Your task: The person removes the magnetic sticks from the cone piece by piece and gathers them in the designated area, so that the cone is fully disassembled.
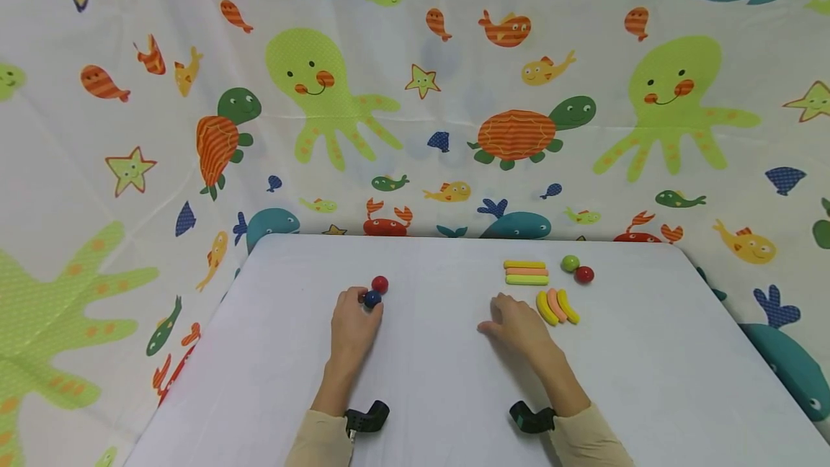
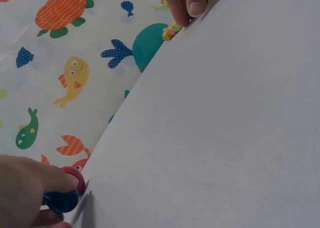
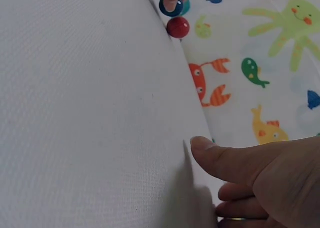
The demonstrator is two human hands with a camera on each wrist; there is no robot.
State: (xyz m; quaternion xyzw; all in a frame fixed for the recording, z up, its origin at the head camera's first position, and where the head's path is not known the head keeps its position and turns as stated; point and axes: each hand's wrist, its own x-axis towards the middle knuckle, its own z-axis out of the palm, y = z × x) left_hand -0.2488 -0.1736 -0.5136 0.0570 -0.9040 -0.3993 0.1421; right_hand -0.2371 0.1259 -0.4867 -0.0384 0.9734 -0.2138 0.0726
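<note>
My left hand (image 1: 352, 326) pinches a shiny dark blue ball (image 1: 372, 299) between thumb and fingers, at the left of the white table. Right behind it sits a red ball (image 1: 380, 284); in the right wrist view the red ball (image 3: 178, 27) shows close beside the blue one. My right hand (image 1: 521, 328) holds nothing, its thumb pointing away from loosely bent fingers, low over the tabletop. Just right of that hand lie curved sticks, two yellow with a pink one (image 1: 556, 305) between them. Behind them, straight yellow, pink and green sticks (image 1: 527, 272) lie side by side.
A green ball (image 1: 570, 263) and a dark red ball (image 1: 584, 274) sit at the back right of the white table (image 1: 441, 380). A cloth curtain (image 1: 402, 128) printed with sea animals hangs behind the table and along its left side.
</note>
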